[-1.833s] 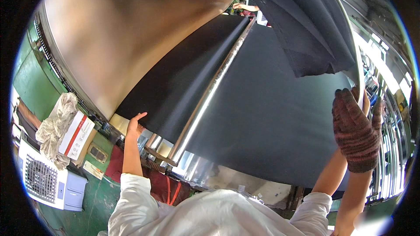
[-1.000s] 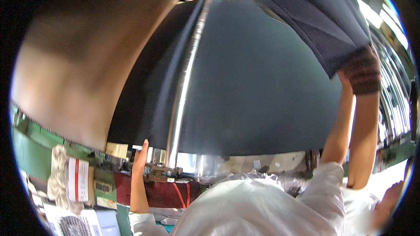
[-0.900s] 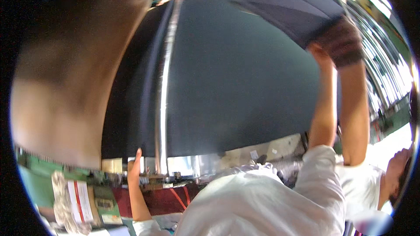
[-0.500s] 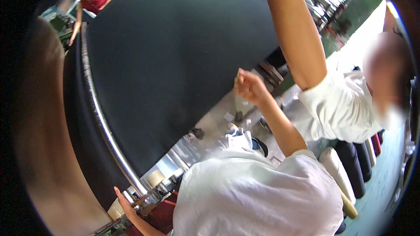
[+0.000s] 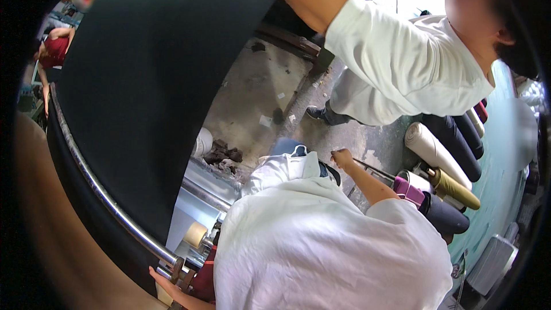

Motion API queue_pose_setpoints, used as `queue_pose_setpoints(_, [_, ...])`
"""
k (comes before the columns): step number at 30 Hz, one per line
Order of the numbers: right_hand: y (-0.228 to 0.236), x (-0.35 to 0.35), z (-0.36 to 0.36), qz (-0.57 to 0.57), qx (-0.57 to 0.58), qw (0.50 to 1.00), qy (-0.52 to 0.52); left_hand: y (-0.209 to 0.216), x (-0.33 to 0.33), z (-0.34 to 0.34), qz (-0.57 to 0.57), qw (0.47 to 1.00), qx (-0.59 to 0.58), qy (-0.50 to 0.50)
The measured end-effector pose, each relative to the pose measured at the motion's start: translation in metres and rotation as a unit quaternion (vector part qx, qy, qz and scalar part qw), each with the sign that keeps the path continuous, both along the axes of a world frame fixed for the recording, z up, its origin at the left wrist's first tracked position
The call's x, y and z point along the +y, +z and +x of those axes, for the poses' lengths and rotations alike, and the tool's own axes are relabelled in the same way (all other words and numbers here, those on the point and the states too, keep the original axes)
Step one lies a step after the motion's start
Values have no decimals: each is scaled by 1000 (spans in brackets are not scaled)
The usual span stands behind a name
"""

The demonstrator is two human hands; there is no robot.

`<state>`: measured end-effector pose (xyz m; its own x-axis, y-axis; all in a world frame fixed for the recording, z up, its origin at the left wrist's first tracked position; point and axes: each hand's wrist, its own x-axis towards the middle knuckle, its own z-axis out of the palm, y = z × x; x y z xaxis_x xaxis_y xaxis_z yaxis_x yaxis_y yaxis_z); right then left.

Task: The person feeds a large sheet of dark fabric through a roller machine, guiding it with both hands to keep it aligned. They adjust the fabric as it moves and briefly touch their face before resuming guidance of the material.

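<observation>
A wide sheet of black fabric [image 5: 155, 80] runs over a long metal roller [image 5: 103, 192] on my left. My left hand [image 5: 163, 281] lies at the near end of that roller, beside its end bracket [image 5: 179, 267], with its visible fingers stretched out. Some of that hand is hidden at the machine's frame. My right hand [image 5: 342, 159] is in front of my waist, apart from the fabric, its fingers curled closed. What it holds, if anything, cannot be made out. Close to the left hand sits a cream-coloured tape-like roll [image 5: 195, 234] on a spindle.
A co-worker in a white shirt [image 5: 396, 63] stands close on the right, arm reaching over the fabric. Another person in red [image 5: 55, 49] is by the roller's far end. Fabric rolls [image 5: 439, 155] lie at right. Dark scraps [image 5: 222, 154] are on the floor.
The view has turned, so the fabric and roller sit further left. My right hand has come away from the fabric's edge toward my waist. My left hand stays at the roller's end.
</observation>
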<state>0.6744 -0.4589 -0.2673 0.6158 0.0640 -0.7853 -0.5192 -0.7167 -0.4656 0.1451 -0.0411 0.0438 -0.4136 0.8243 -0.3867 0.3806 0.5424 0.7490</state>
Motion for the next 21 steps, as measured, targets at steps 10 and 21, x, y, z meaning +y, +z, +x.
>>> queue_pose_setpoints(10, [-102,-123,-93,-50,-93,975,195,1,-8,50,5,992,88,-89])
queue_pose_setpoints(21, [-97,-289,-182,-202,14,968,150,-2,-51,96,-5,978,146,-151])
